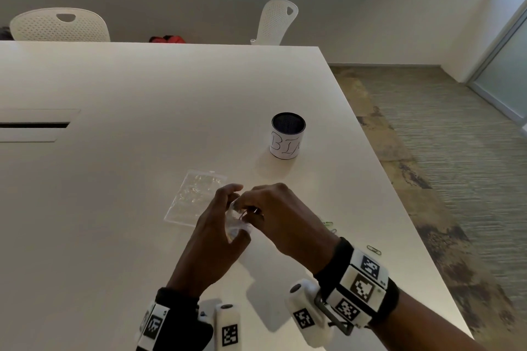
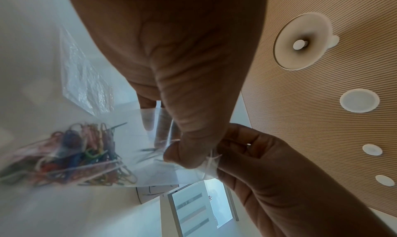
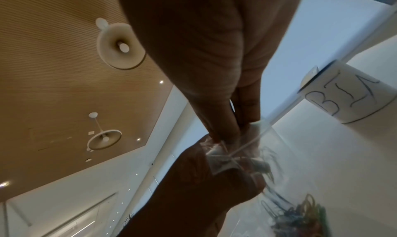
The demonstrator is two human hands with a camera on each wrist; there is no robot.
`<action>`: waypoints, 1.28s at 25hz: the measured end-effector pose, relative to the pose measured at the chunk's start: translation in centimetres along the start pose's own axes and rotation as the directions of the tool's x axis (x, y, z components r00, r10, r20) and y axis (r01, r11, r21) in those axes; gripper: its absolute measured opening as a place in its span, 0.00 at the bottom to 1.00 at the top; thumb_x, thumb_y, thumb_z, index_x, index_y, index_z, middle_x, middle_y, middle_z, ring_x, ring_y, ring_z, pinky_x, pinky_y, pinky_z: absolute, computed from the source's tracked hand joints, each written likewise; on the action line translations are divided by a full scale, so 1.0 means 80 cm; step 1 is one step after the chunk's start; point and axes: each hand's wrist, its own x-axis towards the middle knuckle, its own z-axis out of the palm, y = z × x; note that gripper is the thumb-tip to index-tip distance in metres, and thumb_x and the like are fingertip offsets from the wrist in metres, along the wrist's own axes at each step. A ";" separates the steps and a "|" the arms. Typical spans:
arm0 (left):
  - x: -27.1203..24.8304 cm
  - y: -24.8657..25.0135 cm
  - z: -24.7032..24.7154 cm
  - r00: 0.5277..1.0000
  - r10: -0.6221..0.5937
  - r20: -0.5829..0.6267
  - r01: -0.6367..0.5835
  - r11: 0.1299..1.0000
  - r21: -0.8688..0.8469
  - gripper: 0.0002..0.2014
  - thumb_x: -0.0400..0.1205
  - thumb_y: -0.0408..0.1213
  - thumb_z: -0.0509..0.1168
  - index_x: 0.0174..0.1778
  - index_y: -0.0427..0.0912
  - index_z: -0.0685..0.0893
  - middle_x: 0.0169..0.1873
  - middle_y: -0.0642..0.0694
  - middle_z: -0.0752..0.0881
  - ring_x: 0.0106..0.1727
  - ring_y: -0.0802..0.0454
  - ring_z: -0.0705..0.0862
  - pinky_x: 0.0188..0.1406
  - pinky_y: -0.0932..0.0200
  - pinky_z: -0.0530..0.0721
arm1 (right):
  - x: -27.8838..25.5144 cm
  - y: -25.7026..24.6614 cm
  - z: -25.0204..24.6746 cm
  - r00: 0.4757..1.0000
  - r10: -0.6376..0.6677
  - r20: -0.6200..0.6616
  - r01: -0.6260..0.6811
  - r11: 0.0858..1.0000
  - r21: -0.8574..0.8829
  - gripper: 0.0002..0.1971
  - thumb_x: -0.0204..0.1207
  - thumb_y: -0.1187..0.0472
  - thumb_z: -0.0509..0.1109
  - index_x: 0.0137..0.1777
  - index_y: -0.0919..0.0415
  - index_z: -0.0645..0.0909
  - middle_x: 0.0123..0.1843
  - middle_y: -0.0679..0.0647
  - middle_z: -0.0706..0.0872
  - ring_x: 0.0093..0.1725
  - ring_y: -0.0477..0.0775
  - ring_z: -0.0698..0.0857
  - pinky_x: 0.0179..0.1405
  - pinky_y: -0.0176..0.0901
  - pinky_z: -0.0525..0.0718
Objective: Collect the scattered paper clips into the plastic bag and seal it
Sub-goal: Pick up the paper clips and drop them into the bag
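A small clear plastic bag [image 1: 237, 226] hangs between both hands just above the white table [image 1: 142, 88]. Several coloured paper clips [image 2: 71, 157] lie bunched at its bottom, also visible in the right wrist view as paper clips [image 3: 305, 211]. My left hand [image 1: 225, 205] pinches the bag's top edge [image 2: 206, 164] between thumb and fingers. My right hand [image 1: 258, 205] pinches the same edge [image 3: 227, 147] right beside it, fingertips nearly touching the left's. Loose green paper clips [image 1: 329, 224] lie on the table by my right wrist, and another paper clip [image 1: 374, 250] lies near the table's right edge.
A second clear bag [image 1: 195, 196] lies flat on the table just left of my hands. A cup labelled BIN [image 1: 288, 136] stands beyond them. The table's right edge [image 1: 379, 168] drops to carpet. White chairs [image 1: 60, 25] stand at the far side.
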 end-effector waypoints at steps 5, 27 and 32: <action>0.002 -0.003 0.004 1.000 0.024 0.005 -0.024 1.000 -0.013 0.37 0.76 0.28 0.76 0.77 0.53 0.69 0.59 0.58 0.85 0.61 0.61 0.85 0.55 0.67 0.86 | 0.011 -0.012 -0.009 0.992 0.035 0.117 -0.023 0.994 -0.106 0.10 0.77 0.65 0.80 0.57 0.63 0.91 0.50 0.56 0.94 0.45 0.51 0.93 0.44 0.36 0.87; 0.007 -0.001 0.035 0.990 -0.054 -0.129 0.042 0.995 -0.094 0.28 0.73 0.26 0.77 0.63 0.54 0.77 0.44 0.52 0.88 0.49 0.56 0.89 0.46 0.77 0.81 | -0.101 0.129 -0.041 0.785 0.604 0.139 -0.531 0.771 -0.352 0.42 0.69 0.37 0.82 0.81 0.50 0.73 0.73 0.51 0.80 0.69 0.53 0.81 0.66 0.50 0.85; 0.007 0.001 0.035 0.992 -0.057 -0.113 0.047 0.995 -0.084 0.28 0.74 0.26 0.77 0.64 0.53 0.77 0.45 0.52 0.87 0.49 0.58 0.88 0.46 0.78 0.81 | -0.102 0.114 0.002 0.850 0.516 0.100 -0.451 0.814 -0.366 0.40 0.72 0.35 0.77 0.83 0.42 0.69 0.72 0.50 0.74 0.72 0.52 0.74 0.66 0.49 0.85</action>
